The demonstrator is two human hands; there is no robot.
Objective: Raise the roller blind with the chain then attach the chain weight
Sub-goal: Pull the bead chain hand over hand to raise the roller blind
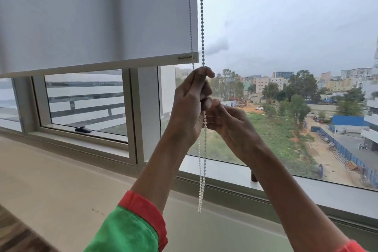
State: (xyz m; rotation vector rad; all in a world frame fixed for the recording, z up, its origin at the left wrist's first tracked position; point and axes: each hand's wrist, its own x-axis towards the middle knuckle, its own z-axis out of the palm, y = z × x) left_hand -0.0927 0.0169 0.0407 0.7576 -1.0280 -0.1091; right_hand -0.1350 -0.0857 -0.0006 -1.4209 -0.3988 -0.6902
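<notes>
A white roller blind [98, 16] covers the upper left of the window, its bottom bar [102, 64] hanging a little above the lower window panes. Along its right edge runs a white bead chain [202, 16] in two strands. My left hand [190, 104] is closed around both strands just under the bar. My right hand [229, 120] pinches the chain with thumb and fingers right below and beside the left hand. The chain's loop [201, 186] hangs free beneath both hands. I see no chain weight.
A beige sill [61, 170] runs under the window frame [133, 120]. A black window handle [82, 129] sits on the left pane's lower rail. A small brown object [254, 178] stands on the outer ledge behind my right forearm. Outside lie buildings and trees.
</notes>
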